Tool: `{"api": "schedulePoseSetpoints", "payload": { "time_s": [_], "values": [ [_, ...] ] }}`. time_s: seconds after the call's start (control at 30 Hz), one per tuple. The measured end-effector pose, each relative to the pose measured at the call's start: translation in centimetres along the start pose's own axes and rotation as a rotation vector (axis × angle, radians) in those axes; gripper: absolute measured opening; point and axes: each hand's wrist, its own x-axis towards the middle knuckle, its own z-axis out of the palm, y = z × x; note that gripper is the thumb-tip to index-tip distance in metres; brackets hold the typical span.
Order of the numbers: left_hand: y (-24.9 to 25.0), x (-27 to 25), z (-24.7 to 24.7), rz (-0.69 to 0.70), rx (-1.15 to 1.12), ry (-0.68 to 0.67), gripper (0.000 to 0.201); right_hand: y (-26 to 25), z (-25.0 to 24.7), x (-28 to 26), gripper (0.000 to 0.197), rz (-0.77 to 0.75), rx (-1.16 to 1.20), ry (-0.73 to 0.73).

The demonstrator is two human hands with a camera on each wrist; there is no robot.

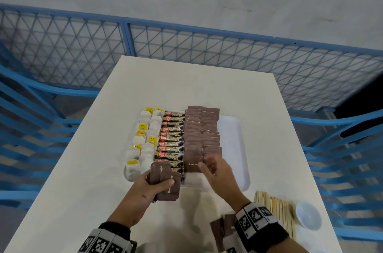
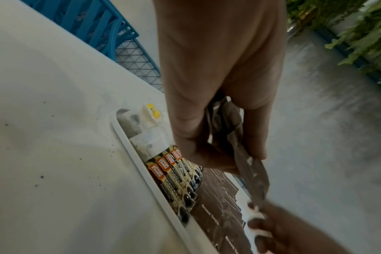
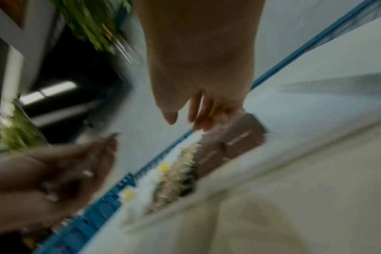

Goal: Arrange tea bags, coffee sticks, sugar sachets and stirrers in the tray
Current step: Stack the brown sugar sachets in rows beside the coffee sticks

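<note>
A white tray (image 1: 234, 149) holds tea bags (image 1: 145, 138) on its left, coffee sticks (image 1: 172, 138) in the middle and two columns of brown sugar sachets (image 1: 201, 132) beside them. My left hand (image 1: 157, 185) grips a bundle of brown sugar sachets (image 1: 165, 182) above the tray's near edge. In the left wrist view the bundle (image 2: 250, 171) sticks out between thumb and fingers. My right hand (image 1: 213, 166) hovers over the near end of the sugar columns, blurred, fingers loosely straight and holding nothing. The right wrist view shows its fingers (image 3: 198, 115) just above the sachets (image 3: 235, 142).
Wooden stirrers (image 1: 275, 209) lie on the white table (image 1: 83, 180) at the near right, next to a small white bowl (image 1: 308, 217). Loose brown sachets (image 1: 223, 230) lie by my right wrist. The tray's right strip is bare. Blue railing (image 1: 62, 45) surrounds the table.
</note>
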Motion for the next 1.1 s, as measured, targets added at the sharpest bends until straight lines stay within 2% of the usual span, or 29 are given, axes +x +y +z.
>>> {"api": "schedulePoseSetpoints", "payload": {
  "time_s": [0.07,0.13,0.23,0.37,0.5,0.6,0.63,0.73,0.77,0.93,1.1],
  "values": [
    [0.2,-0.1,0.2,0.013,0.008,-0.005,0.043,-2.2,0.4,-0.8,0.006,-0.018,0.118,-0.218],
    [0.3,-0.2,0.3,0.024,-0.001,-0.007,0.041,-3.7,0.8,-1.4,0.01,-0.021,0.21,-0.391],
    [0.5,-0.5,0.4,0.054,-0.027,-0.022,0.053,-4.7,1.1,-1.8,0.01,-0.017,0.335,-0.484],
    [0.3,-0.3,-0.3,0.045,-0.111,-0.04,0.052,-4.6,0.8,-1.7,0.011,0.079,0.577,-0.432],
    [0.0,0.0,-0.8,0.03,-0.076,0.002,0.061,-4.3,0.5,-1.8,0.011,0.14,0.604,-0.437],
    [-0.2,0.1,-0.7,0.048,-0.097,0.033,0.062,-3.9,0.4,-1.8,0.009,0.129,0.475,-0.474],
    [-0.4,0.2,-0.8,0.052,-0.109,0.038,0.055,-3.5,0.4,-1.7,0.009,0.118,0.41,-0.468],
    [-0.6,0.3,-1.1,0.033,-0.143,0.053,0.015,-1.9,0.5,-1.2,0.012,0.138,0.266,-0.376],
    [-0.6,0.3,-1.3,0.021,-0.16,0.057,0.012,-1.2,0.5,-1.0,0.013,0.156,0.247,-0.332],
    [-0.1,0.1,-1.6,-0.011,-0.297,0.079,0.014,1.7,0.7,0.5,0.018,0.235,0.061,-0.133],
    [0.1,0.1,-1.5,-0.03,-0.345,0.099,0.017,2.2,1.7,1.7,0.022,0.256,-0.035,-0.085]
  ]
}}
